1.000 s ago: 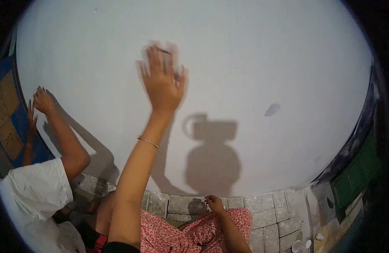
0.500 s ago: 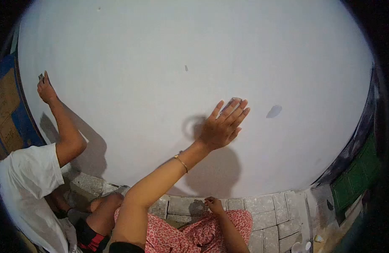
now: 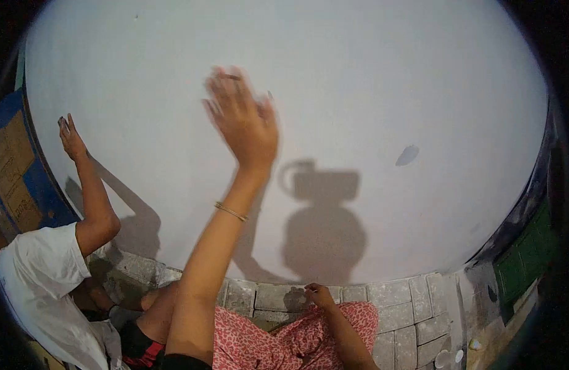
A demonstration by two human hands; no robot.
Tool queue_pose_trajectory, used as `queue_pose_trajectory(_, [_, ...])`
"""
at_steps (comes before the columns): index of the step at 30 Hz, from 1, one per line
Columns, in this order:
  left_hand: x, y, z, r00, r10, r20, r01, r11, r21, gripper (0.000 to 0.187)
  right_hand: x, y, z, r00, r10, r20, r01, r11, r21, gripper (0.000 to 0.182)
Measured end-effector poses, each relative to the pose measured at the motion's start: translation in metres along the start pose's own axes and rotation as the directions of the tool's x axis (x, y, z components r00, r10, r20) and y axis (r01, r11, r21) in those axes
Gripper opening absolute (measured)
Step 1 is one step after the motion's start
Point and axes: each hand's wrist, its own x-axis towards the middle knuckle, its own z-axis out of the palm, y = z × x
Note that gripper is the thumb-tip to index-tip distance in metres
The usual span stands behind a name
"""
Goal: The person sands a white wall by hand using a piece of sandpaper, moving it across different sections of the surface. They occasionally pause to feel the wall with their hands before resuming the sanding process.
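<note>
Left hand [image 3: 247, 123] before pale wall [image 3: 358, 92], right hand [image 3: 321, 296] low

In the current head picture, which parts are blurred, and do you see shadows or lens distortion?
In the head view: the left hand is clearly blurred, while the right hand looks sharper; a rounded shadow falls on the pale wall; wide-angle distortion bows the wall's edges; the picture's corners are black.

wall [image 3: 358, 80] looks smooth, matt, painted | paving blocks [image 3: 389, 294] look rough, matt, concrete-like | bracelet [image 3: 230, 212] looks metal, lightly glossy | trousers [image 3: 247, 339] are matt cloth | co-worker's shirt [image 3: 44, 256] is creased matt cloth | black sleeve [image 3: 184, 362] is matt cloth | brown panel [image 3: 14, 163] looks like matt cardboard
</note>
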Motion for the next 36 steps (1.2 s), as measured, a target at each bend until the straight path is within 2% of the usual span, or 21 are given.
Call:
queue_pose_trajectory(1, [-0.02, 0.019, 0.0, 0.992, 0.061, 0.113, -0.05, 0.994, -0.096, 0.065, -0.003, -0.003, -0.003, 1.0, 0.014, 0.007, -0.015, 1.0, 0.025, 0.03])
queue_pose_trajectory(3, [-0.06, 0.054, -0.002, 0.901, 0.271, 0.339, -0.201, 0.953, -0.226, 0.061, -0.007, -0.007, -0.007, 0.999, 0.031, 0.007, -0.032, 0.999, 0.038, 0.03])
queue_pose_trajectory(4, [-0.078, 0.063, 0.002, 0.872, 0.393, 0.291, -0.309, 0.904, -0.297, 0.057, -0.007, -0.005, -0.007, 0.999, 0.052, 0.009, -0.053, 0.992, 0.118, 0.03])
queue_pose_trajectory(5, [-0.094, 0.07, 0.006, 0.838, 0.465, 0.284, -0.393, 0.877, -0.277, 0.054, -0.007, -0.003, -0.008, 0.997, 0.072, 0.01, -0.073, 0.978, 0.198, 0.03])
queue_pose_trajectory(8, [-0.085, 0.061, 0.011, 0.817, 0.49, 0.304, -0.42, 0.867, -0.267, 0.053, -0.005, 0.007, -0.009, 0.998, 0.031, -0.046, -0.025, 0.993, 0.119, 0.029])
queue_pose_trajectory(10, [-0.054, 0.042, 0.002, 0.866, 0.385, 0.32, -0.349, 0.923, -0.163, 0.061, -0.002, 0.009, -0.008, 0.998, 0.029, -0.047, -0.024, 0.995, 0.097, 0.029])
queue_pose_trajectory(11, [-0.04, 0.024, 0.007, 0.919, 0.353, 0.176, -0.33, 0.932, -0.148, 0.068, -0.002, 0.01, -0.005, 0.999, 0.027, -0.04, -0.024, 0.997, 0.073, 0.029])
queue_pose_trajectory(13, [-0.006, -0.006, 0.003, 0.985, 0.161, 0.059, -0.157, 0.985, -0.072, 0.072, -0.004, 0.004, -0.005, 0.999, 0.009, -0.035, -0.006, 0.997, 0.074, 0.029])
queue_pose_trajectory(15, [0.019, -0.028, 0.0, 0.994, -0.021, -0.104, 0.018, 1.0, -0.024, 0.068, -0.01, -0.011, -0.007, 0.999, -0.004, -0.043, 0.007, 0.997, 0.076, 0.031])
queue_pose_trajectory(16, [0.025, -0.031, -0.003, 0.985, -0.124, -0.12, 0.125, 0.992, 0.001, 0.067, -0.01, -0.011, -0.007, 0.999, -0.004, -0.043, 0.008, 0.997, 0.082, 0.031])
queue_pose_trajectory(19, [0.023, -0.024, -0.001, 0.98, -0.153, -0.13, 0.154, 0.988, -0.003, 0.066, -0.006, -0.01, -0.008, 0.998, 0.055, 0.015, -0.056, 0.995, 0.078, 0.033])
queue_pose_trajectory(21, [0.005, 0.005, 0.008, 0.999, 0.008, -0.035, -0.008, 1.0, -0.009, 0.067, -0.008, -0.006, -0.007, 1.0, 0.01, -0.005, -0.009, 0.991, 0.136, 0.034])
queue_pose_trajectory(23, [-0.019, 0.046, 0.007, 0.972, 0.157, 0.175, -0.136, 0.983, -0.127, 0.07, -0.008, -0.002, -0.006, 1.0, -0.026, -0.017, 0.027, 0.996, 0.09, 0.033])
queue_pose_trajectory(25, [-0.049, 0.078, 0.01, 0.839, 0.453, 0.302, -0.344, 0.871, -0.351, 0.067, -0.009, -0.002, -0.005, 0.997, -0.066, -0.029, 0.067, 0.997, 0.041, 0.033])
queue_pose_trajectory(26, [-0.062, 0.089, 0.011, 0.736, 0.601, 0.31, -0.433, 0.771, -0.466, 0.066, -0.009, -0.002, -0.006, 1.0, -0.018, -0.009, 0.019, 0.999, 0.044, 0.033])
queue_pose_trajectory(28, [-0.079, 0.108, 0.015, 0.578, 0.774, 0.258, -0.538, 0.599, -0.593, 0.065, -0.011, -0.001, -0.007, 0.999, 0.035, 0.017, -0.036, 0.999, 0.035, 0.033])
queue_pose_trajectory(31, [-0.07, 0.104, 0.024, 0.584, 0.782, 0.217, -0.599, 0.596, -0.535, 0.063, -0.011, 0.003, -0.009, 1.0, 0.009, -0.002, -0.009, 1.0, 0.018, 0.033])
queue_pose_trajectory(33, [-0.047, 0.089, 0.026, 0.663, 0.717, 0.216, -0.567, 0.669, -0.481, 0.061, -0.01, 0.009, -0.007, 1.0, -0.012, -0.002, 0.012, 0.997, 0.074, 0.033])
queue_pose_trajectory(34, [-0.025, 0.079, 0.022, 0.697, 0.654, 0.293, -0.553, 0.751, -0.361, 0.059, -0.013, 0.008, -0.008, 1.0, -0.006, -0.004, 0.006, 0.997, 0.075, 0.033])
queue_pose_trajectory(35, [-0.008, 0.062, 0.024, 0.816, 0.536, 0.216, -0.444, 0.822, -0.357, 0.059, -0.015, 0.003, -0.009, 0.999, 0.035, 0.005, -0.036, 0.992, 0.117, 0.032])
queue_pose_trajectory(36, [0.011, 0.05, 0.018, 0.891, 0.427, 0.154, -0.39, 0.894, -0.219, 0.059, -0.017, -0.004, -0.009, 0.997, 0.077, 0.018, -0.079, 0.984, 0.163, 0.032])
